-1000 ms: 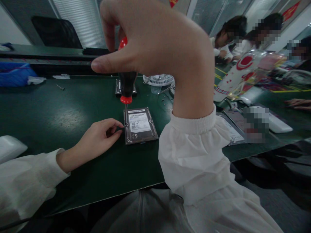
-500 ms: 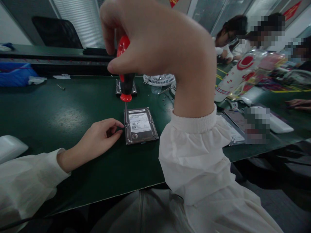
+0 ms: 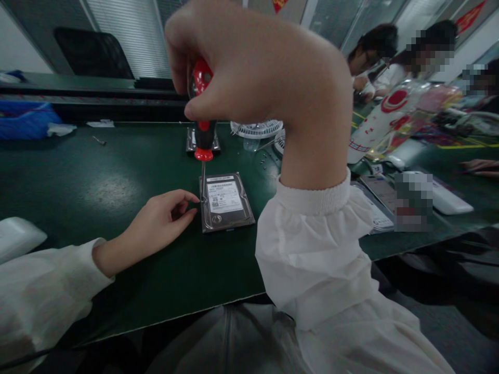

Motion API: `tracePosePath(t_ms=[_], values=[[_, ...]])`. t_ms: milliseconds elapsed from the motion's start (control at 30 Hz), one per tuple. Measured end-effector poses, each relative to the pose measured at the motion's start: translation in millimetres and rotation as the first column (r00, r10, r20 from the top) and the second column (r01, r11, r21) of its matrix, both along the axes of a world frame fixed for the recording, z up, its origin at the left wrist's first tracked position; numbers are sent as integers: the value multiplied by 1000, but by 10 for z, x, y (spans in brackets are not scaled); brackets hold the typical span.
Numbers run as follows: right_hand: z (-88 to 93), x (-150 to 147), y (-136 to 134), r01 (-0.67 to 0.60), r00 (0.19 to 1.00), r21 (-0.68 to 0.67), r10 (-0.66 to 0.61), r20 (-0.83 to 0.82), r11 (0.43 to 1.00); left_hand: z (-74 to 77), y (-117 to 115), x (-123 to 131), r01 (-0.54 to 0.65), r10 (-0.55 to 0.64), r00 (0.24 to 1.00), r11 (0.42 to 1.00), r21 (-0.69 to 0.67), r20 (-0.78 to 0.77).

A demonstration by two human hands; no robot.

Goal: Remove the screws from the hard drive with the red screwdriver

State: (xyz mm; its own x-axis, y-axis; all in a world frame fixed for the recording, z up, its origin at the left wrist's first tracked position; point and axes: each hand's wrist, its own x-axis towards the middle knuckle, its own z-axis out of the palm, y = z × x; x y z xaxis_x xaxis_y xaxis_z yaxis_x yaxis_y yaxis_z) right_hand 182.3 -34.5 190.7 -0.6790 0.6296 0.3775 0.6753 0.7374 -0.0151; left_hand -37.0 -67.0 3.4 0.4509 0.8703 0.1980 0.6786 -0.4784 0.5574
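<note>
A hard drive point(image 3: 226, 210) with a white label lies flat on the green table, label side up. My right hand point(image 3: 249, 67) is wrapped round the red and black handle of a screwdriver point(image 3: 204, 140) above it. The screwdriver stands nearly upright, its tip down at the drive's left edge. My left hand point(image 3: 159, 221) rests on the table just left of the drive, holding nothing. Its index finger reaches the drive's edge beside the tip, while thumb and index stay apart and the other fingers curl loosely.
Behind stands a second hard drive point(image 3: 191, 143), partly hidden by the screwdriver. Several small screws point(image 3: 263, 162) lie near a white fan-like grille point(image 3: 255, 128). A blue bag point(image 3: 23, 119) sits at far left, a phone point(image 3: 380, 189) at right. People work at back right.
My right thumb and fingers have shifted slightly right on the handle, and the handle looks a little turned. The drive and my left hand stay in place.
</note>
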Motion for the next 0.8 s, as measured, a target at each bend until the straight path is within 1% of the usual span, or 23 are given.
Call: tracePosePath(t_ms=[67, 200, 300, 367, 467, 567, 700, 800], values=[[0, 9, -4, -12, 1000, -26, 12, -3, 1000, -9, 3, -4, 5, -5, 1000, 1000, -2, 5], [-2, -7, -15, -14, 999, 8, 14, -40, 1000, -22, 1, -13, -2, 2, 1000, 1000, -6, 3], [-4, -18, 0, -51, 997, 15, 52, -57, 999, -17, -1, -9, 1, -1, 1000, 1000, -4, 4], [-1, -8, 18, -66, 996, -30, 64, -55, 997, -14, -1, -5, 6, -6, 1000, 1000, -6, 3], [9, 19, 30, -54, 998, -83, 51, -33, 995, -17, 2, -5, 3, -3, 1000, 1000, -2, 5], [11, 24, 16, -54, 997, -58, 52, -49, 997, -20, 2, -13, 1, -1, 1000, 1000, 1, -6], [-4, 0, 17, -25, 999, -6, 25, -42, 1000, -13, -3, -26, 4, -4, 1000, 1000, -4, -20], [-6, -3, 45, -54, 999, -31, 54, -10, 998, -15, -2, -33, 9, -9, 1000, 1000, 7, -26]])
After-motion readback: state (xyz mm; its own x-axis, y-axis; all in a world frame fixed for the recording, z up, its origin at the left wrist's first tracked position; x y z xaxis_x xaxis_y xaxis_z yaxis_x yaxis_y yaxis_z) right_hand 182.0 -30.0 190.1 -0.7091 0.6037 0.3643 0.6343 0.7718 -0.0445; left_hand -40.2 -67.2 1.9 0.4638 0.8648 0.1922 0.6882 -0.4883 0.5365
